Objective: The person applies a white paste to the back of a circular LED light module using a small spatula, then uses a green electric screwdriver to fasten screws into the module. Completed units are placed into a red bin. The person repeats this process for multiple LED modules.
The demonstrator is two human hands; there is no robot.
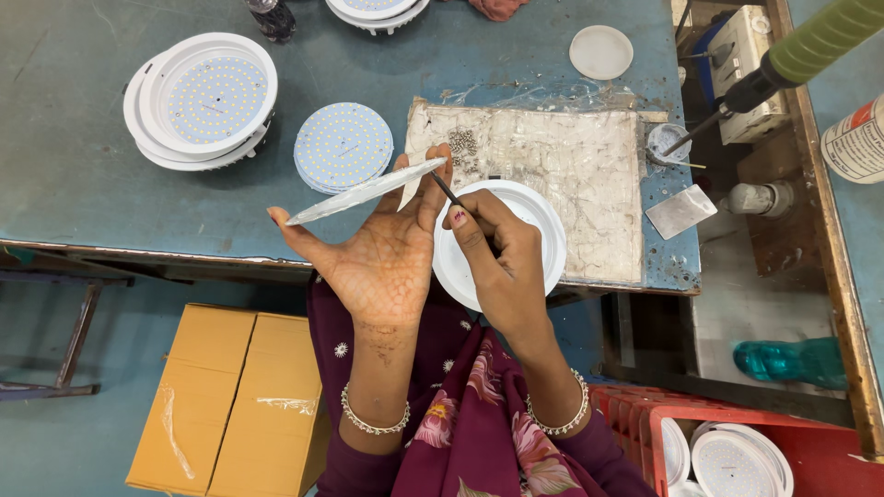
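Below the near edge of the tabletop (83, 175), on the floor, lies a flat tan cardboard box (230, 396) with clear tape over its seam; past the right edge a white cylinder with a red band (856, 143) lies on its side. The left hand (382, 253) is raised palm-up over the near edge, fingers spread, pinching a round disc (364, 191) edge-on between thumb and fingertips. The right hand (493, 253) is clenched around a thin dark tool (447, 189) whose tip meets the disc's underside. Beneath it sits one white round housing (543, 230), partly on a stained white mat (552, 175). Towards the far left corner stands a stack of white housings with LED boards (203, 99), count unclear; beside the mat lies a small stack of bare LED discs (343, 145). Near the far edge rests one white lid (600, 52). A red crate (663, 433) at lower right holds more lamps.
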